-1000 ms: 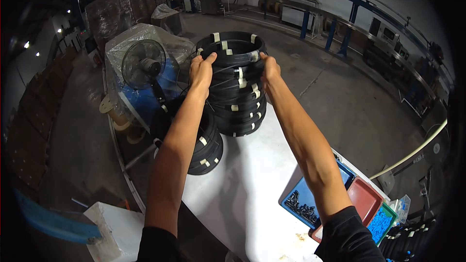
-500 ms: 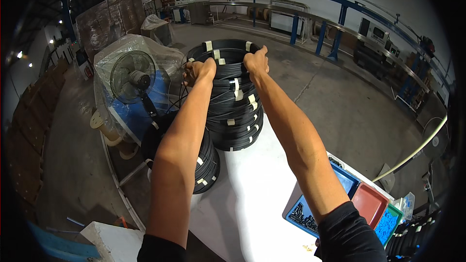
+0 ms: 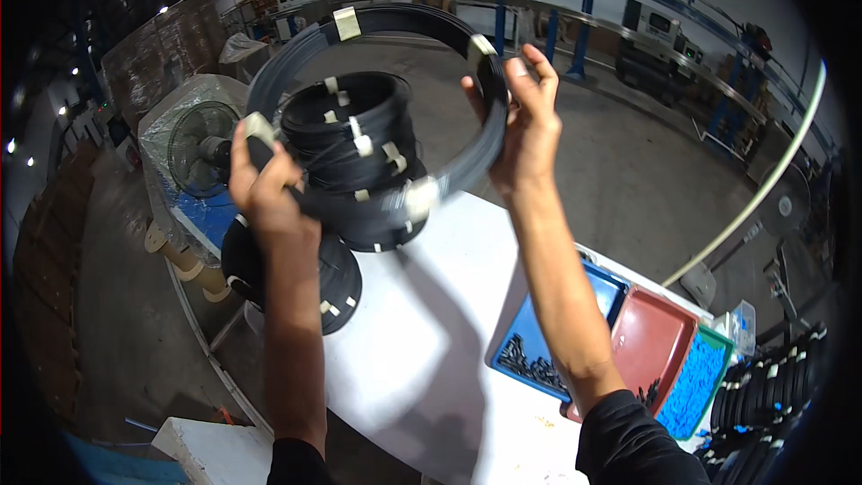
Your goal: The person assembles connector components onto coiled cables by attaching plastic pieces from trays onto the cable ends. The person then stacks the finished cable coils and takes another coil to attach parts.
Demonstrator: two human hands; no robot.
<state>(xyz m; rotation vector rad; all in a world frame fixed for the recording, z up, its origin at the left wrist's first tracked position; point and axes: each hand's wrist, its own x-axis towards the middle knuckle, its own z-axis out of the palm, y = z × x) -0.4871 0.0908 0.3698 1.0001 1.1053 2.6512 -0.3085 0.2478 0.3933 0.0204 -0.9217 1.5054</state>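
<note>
A coil of black cable (image 3: 458, 166), bound with pale tape in several places, is held up in the air and tilted. My left hand (image 3: 265, 180) is closed round its near left side, slightly blurred. On the right side my right hand (image 3: 530, 121) grips the coil between thumb and fingers. Behind and below it, a tall stack of similar black coils (image 3: 355, 139) stands on the white table (image 3: 404, 305). A second, lower stack of coils (image 3: 337, 283) sits nearer, partly hidden by my left forearm.
At the right of the table lie a blue tray (image 3: 521, 323) with small black parts, a red tray (image 3: 651, 332) and a green tray (image 3: 696, 386) of blue pieces. More black coils (image 3: 763, 386) are at the lower right. A fan (image 3: 202, 148) stands left.
The top coil has come off the tall stack, lifted toward me in both hands. The view has shifted, so the stacks and trays now appear further left.
</note>
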